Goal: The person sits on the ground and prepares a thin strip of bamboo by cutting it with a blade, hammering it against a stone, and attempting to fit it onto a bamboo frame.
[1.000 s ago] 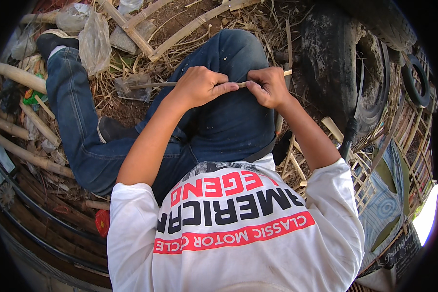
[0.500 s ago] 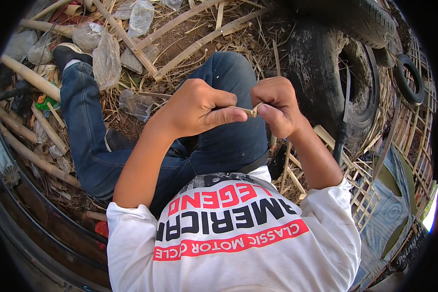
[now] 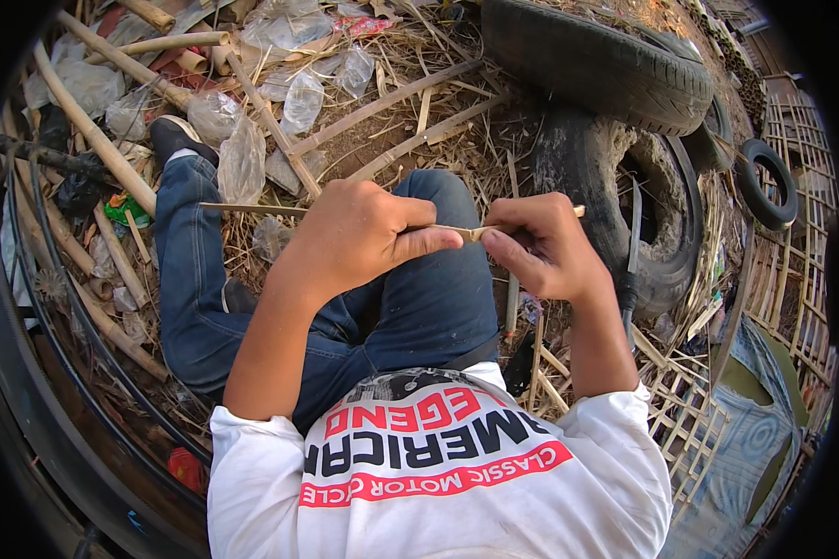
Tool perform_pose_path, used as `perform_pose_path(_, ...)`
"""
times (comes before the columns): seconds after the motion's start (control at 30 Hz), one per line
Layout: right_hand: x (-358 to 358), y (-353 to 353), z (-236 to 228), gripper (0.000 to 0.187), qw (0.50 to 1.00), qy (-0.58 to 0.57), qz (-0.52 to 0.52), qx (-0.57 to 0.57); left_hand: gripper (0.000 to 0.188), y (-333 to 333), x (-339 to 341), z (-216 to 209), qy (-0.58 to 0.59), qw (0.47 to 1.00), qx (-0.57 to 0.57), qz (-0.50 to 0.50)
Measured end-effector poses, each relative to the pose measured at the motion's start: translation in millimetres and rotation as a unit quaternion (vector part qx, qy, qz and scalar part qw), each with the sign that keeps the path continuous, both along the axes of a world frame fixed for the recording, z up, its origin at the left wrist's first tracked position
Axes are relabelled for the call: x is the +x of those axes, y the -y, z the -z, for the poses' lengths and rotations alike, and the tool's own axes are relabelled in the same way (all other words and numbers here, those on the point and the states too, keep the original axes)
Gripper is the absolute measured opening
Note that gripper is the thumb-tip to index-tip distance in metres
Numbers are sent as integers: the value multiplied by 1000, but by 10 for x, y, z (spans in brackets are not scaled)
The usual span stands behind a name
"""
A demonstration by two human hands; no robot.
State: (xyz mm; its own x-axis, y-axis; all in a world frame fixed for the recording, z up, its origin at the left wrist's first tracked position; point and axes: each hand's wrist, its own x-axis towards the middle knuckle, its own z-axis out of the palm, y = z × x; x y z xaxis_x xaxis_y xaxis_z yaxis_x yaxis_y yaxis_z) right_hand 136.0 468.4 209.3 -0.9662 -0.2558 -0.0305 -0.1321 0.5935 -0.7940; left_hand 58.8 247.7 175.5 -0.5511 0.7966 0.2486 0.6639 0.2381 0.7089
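Observation:
A thin bamboo strip (image 3: pixel 473 235) stretches between my two hands above my bent knee. Closed in a fist with the thumb along the strip, my left hand (image 3: pixel 359 228) grips one side; a long end sticks out to its left. My right hand (image 3: pixel 552 244) pinches the strip close by, thumb and fingers pressed together, and a short tip shows past its knuckles. The piece looks bent or twisted in the small gap between my thumbs. Both palms are turned away, so the rest of the strip is hidden behind the fingers.
Old tyres (image 3: pixel 597 70) lie ahead to the right, with a long knife (image 3: pixel 635 228) upright beside one. Split bamboo lengths (image 3: pixel 391 104), poles (image 3: pixel 93 130) and plastic bags (image 3: pixel 242 168) litter the ground ahead and left. A woven bamboo lattice (image 3: pixel 685 443) lies at my right.
The strip, sharply creased between my thumbs before, is now straighter, and its ends show beyond both hands. My right hand has turned slightly. The whole view has shifted.

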Motion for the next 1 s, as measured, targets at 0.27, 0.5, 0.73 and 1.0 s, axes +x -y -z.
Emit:
perform_pose_path(0.27, 86, 192, -265, 19, 941, -111, 66, 311, 43, -196, 307, -237, -66, 965, -180, -176)
perform_pose_path(0.5, 3, 368, 118, 15, 870, -66, 117, 475, 28, -569, 486, 72, -94, 927, -278, -233)
perform_pose_path(0.73, -83, 0, 244, 27, 945, -92, 9, 314, 28, -345, 252, 91, -55, 956, -272, -99)
perform_pose_path(1.0, -45, -172, 96, 40, 901, 265, -159, -306, 47, -124, 20, -100, 353, 910, -70, 207)
